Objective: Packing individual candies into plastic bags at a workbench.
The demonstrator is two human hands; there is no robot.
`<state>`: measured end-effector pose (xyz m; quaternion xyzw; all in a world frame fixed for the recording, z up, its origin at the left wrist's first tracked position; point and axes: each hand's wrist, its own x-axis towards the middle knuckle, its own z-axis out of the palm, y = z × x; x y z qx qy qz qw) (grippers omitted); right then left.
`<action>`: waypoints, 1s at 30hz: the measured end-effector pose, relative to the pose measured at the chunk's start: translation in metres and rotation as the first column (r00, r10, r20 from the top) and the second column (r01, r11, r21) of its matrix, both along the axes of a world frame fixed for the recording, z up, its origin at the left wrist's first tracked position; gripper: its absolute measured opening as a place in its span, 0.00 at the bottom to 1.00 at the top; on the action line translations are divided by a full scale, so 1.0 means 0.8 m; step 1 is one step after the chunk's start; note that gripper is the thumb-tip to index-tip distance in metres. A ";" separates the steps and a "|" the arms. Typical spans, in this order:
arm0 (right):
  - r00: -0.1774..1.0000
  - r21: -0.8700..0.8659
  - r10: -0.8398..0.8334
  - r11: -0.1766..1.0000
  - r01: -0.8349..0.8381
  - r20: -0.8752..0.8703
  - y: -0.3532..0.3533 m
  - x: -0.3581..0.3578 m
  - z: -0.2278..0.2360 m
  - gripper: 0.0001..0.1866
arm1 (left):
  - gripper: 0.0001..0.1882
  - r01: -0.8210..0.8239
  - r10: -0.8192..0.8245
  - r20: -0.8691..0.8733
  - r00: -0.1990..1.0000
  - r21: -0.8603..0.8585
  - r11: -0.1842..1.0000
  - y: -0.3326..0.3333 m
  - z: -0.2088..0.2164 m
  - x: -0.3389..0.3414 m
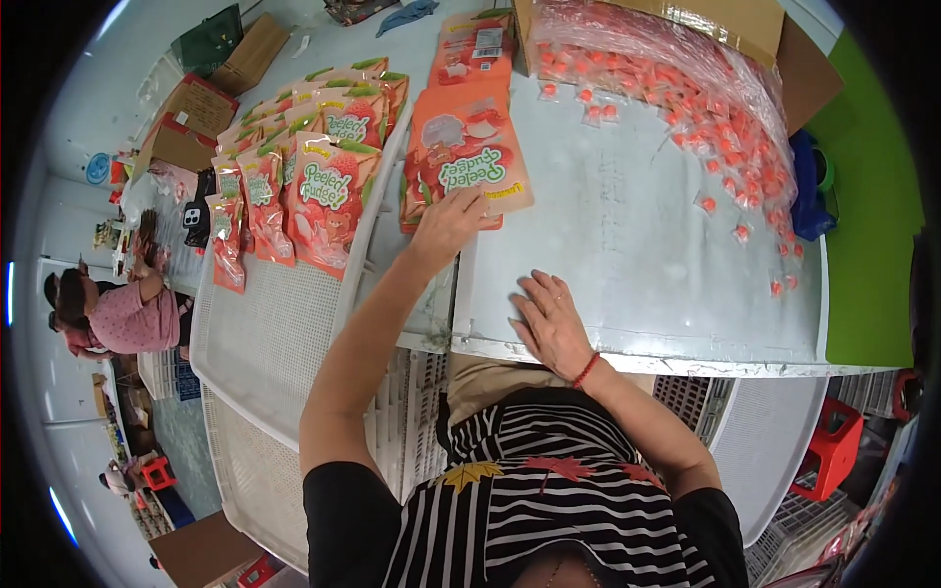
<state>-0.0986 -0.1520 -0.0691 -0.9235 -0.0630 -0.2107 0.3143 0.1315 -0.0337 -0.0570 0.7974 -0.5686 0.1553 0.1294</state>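
My left hand (453, 227) is at the near edge of a flat, pink-orange candy pouch (466, 137), its fingers closed on that edge. This pouch lies on top of a stack of similar pouches, turned a little askew with its print upside down to me. My right hand (555, 318), a red cord on its wrist, rests near the table's front edge with fingers spread and nothing in them. On the right of the table (608, 235), small wrapped red candies (735, 167) spill from a clear plastic liner (720, 73) in a cardboard box (812, 78).
Several plump filled pouches (333, 196) stand and lean on a white mesh tray (270, 314) at the left. Another stack of pouches (469, 59) lies farther back. A blue tape dispenser (812, 191) sits at the right edge. A red stool (831, 451) and a person in pink (137, 316) are beyond.
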 end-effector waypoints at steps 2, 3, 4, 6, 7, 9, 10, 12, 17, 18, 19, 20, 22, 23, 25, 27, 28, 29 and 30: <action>1.000 -0.001 -0.007 1.000 0.007 0.003 -0.003 0.000 -0.002 0.18 | 0.26 0.045 -0.040 0.060 0.997 -0.084 0.995 -0.005 0.006 0.004; 1.000 -0.003 -0.008 1.000 0.008 -0.006 -0.004 -0.001 -0.003 0.18 | 0.26 0.049 -0.044 0.063 0.997 -0.079 0.996 -0.004 0.009 0.004; 1.000 -0.005 -0.012 1.000 0.012 -0.019 -0.004 -0.002 -0.005 0.18 | 0.26 0.009 0.005 0.143 0.990 -0.093 0.996 -0.004 0.018 -0.001; 0.999 -0.001 -0.022 1.000 0.022 -0.025 -0.007 -0.003 -0.006 0.18 | 0.25 -0.024 0.047 0.219 0.975 -0.107 0.994 -0.004 0.020 0.000; 0.999 -0.003 -0.019 1.000 0.019 -0.026 -0.006 -0.002 -0.004 0.18 | 0.25 -0.025 0.042 0.218 0.975 -0.081 0.996 0.001 0.018 0.005; 0.999 -0.004 -0.017 1.000 0.017 -0.027 -0.004 -0.002 -0.001 0.18 | 0.25 -0.025 0.037 0.218 0.975 -0.057 0.998 0.010 0.011 0.012; 0.999 -0.007 -0.019 1.000 0.019 -0.032 -0.004 -0.002 -0.001 0.18 | 0.23 -0.019 0.029 0.193 0.981 -0.053 0.998 0.011 0.010 0.013; 0.999 -0.013 -0.021 1.000 0.021 -0.033 -0.002 -0.002 0.000 0.18 | 0.23 -0.011 0.020 0.167 0.986 -0.053 0.999 0.016 0.011 0.019; 0.999 -0.021 -0.032 0.999 0.031 -0.024 -0.002 -0.003 -0.001 0.18 | 0.11 0.051 -0.051 0.014 0.999 -0.050 0.997 0.015 0.041 0.022; 1.000 0.035 -0.009 0.999 0.009 0.004 -0.004 -0.002 -0.003 0.17 | 0.11 0.057 -0.056 0.014 0.998 -0.054 0.997 0.010 0.049 0.015; 0.999 0.090 0.010 0.996 -0.013 0.033 -0.007 -0.001 -0.004 0.17 | 0.08 0.027 -0.036 -0.071 0.997 -0.126 0.992 0.000 0.057 0.001; 1.000 0.086 -0.002 0.996 -0.001 0.029 -0.010 -0.001 -0.002 0.17 | 0.06 -0.005 -0.027 -0.160 0.987 -0.193 0.981 -0.011 0.065 -0.015; 0.990 0.384 -0.142 0.913 0.136 -0.012 -0.012 0.000 0.006 0.13 | 0.06 0.000 -0.072 -0.293 0.953 -0.238 0.971 -0.031 0.091 -0.062; 0.988 0.381 -0.150 0.913 0.147 -0.022 -0.014 0.004 0.027 0.13 | 0.08 -0.022 -0.101 -0.414 0.905 -0.282 0.959 -0.035 0.097 -0.080; 0.919 0.711 -0.235 0.583 0.394 -0.317 -0.024 0.018 0.067 0.10 | 0.10 0.005 -0.140 -0.411 0.901 -0.313 0.950 -0.039 0.084 -0.101; 0.909 0.674 -0.290 0.611 0.416 -0.299 -0.038 0.034 0.074 0.10 | 0.10 -0.089 -0.116 -0.569 0.814 -0.319 0.943 -0.044 0.077 -0.125; 0.903 0.637 -0.333 0.642 0.427 -0.271 -0.045 0.037 0.075 0.11 | 0.10 -0.088 -0.145 -0.572 0.808 -0.359 0.929 -0.050 0.078 -0.130; 0.900 0.635 -0.338 0.640 0.433 -0.274 -0.051 0.033 0.068 0.11 | 0.10 -0.084 -0.149 -0.575 0.805 -0.359 0.929 -0.053 0.080 -0.133; 0.904 0.611 -0.348 0.668 0.424 -0.248 -0.057 0.028 0.056 0.12 | 0.10 -0.126 -0.118 -0.632 0.766 -0.328 0.936 -0.054 0.084 -0.136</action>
